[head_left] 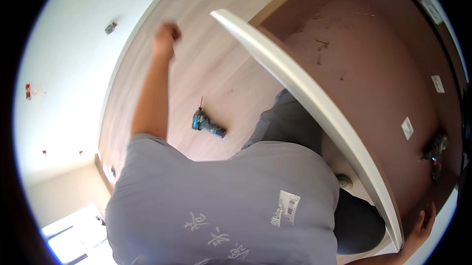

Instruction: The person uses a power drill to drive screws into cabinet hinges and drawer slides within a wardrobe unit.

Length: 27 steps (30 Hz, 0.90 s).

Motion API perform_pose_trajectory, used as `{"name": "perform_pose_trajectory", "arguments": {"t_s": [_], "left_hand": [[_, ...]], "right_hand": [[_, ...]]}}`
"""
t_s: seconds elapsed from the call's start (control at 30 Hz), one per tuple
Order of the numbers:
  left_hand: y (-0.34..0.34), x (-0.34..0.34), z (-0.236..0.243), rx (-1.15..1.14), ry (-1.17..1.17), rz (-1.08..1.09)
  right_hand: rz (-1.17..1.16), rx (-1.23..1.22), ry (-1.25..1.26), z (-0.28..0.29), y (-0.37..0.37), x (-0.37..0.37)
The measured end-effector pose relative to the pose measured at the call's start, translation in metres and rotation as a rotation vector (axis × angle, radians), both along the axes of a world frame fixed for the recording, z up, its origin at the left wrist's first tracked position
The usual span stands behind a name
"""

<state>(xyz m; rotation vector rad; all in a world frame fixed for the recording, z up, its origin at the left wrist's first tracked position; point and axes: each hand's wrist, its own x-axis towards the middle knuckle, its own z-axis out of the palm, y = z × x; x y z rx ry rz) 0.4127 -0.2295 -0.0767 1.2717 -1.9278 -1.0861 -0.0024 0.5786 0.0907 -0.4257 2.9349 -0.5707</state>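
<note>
My left arm reaches out over the wood-look floor, and my left hand [166,39] is in the air there, smeared by motion, so its fingers are unclear. Nothing can be made out in it. At the lower right, my right hand [424,225] has its fingers stretched and apart, next to the low end of a long pale-edged board [314,88]. That forearm passes by the board's end. The board stands on edge beside my body and curves through the picture. On the floor between my left arm and my leg lies a teal and black cordless drill [209,123] with a red bit.
Beyond the board is a brown panel surface [364,68] with wood scraps [322,43] and white labels [407,128]. A second power drill [435,154] rests near its right edge. To the left, a white wall [73,83] has wall boxes [28,91] with loose wires.
</note>
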Motion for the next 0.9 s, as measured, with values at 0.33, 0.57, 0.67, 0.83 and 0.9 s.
{"name": "perform_pose_trajectory", "arguments": {"t_s": [0.33, 0.57, 0.67, 0.83, 0.9], "left_hand": [[0.230, 0.231, -0.251, 0.833, -0.453, 1.121], [0.261, 0.167, -0.291, 1.031, -0.491, 1.042], [0.258, 0.176, -0.325, 0.981, -0.345, 1.081], [0.256, 0.169, -0.293, 0.897, 0.289, 1.203], [0.244, 0.161, -0.263, 0.874, 0.513, 1.119]], "right_hand": [[-0.015, 0.141, -0.034, -0.003, 0.021, -0.014], [0.091, 0.163, 0.021, -0.011, 0.043, -0.027], [0.058, 0.103, -0.019, -0.015, 0.042, -0.024], [-0.006, 0.028, -0.059, -0.013, 0.021, -0.015], [-0.045, 0.031, -0.084, -0.008, 0.013, -0.014]]}}
